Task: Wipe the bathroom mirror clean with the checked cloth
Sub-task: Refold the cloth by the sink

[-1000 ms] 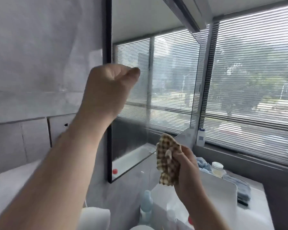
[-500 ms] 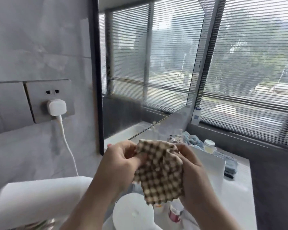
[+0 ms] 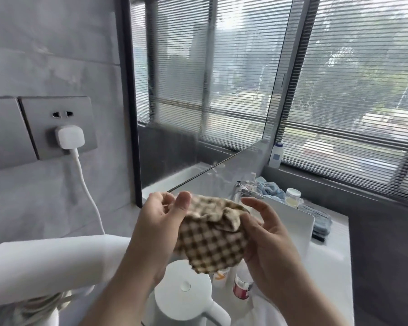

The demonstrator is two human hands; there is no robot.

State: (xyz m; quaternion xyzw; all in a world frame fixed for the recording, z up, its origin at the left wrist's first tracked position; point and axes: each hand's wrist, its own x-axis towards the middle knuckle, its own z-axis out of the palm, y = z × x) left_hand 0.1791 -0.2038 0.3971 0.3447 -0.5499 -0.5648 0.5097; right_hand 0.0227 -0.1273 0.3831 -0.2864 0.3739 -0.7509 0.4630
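While both hands meet low over the basin [image 3: 290, 223], the checked cloth [image 3: 212, 243] hangs bunched between them, off the glass. Left hand [image 3: 158, 222]: fingers curled, thumb on top, pinching the cloth's edge at its 10 o'clock. Right hand [image 3: 266, 241]: half spread, fingers gripping the gathered fold at the cloth's 2 o'clock, thumb lifted clear. Cloth's lower half drapes free toward 6 o'clock, above a white jug [image 3: 186, 295]. Mirror [image 3: 198, 90] at 12 o'clock from the cloth, black-framed, apart from it, glass hazy and streaked low down. Tap [image 3: 244, 191] at 1 o'clock, just behind the right thumb. Wall socket with white plug [image 3: 70, 137] at 10 o'clock, cord trailing down. Small jar [image 3: 292, 197] and folded blue-grey towels [image 3: 320, 223] at 2 o'clock; white bottle [image 3: 276, 156] on the sill beyond.
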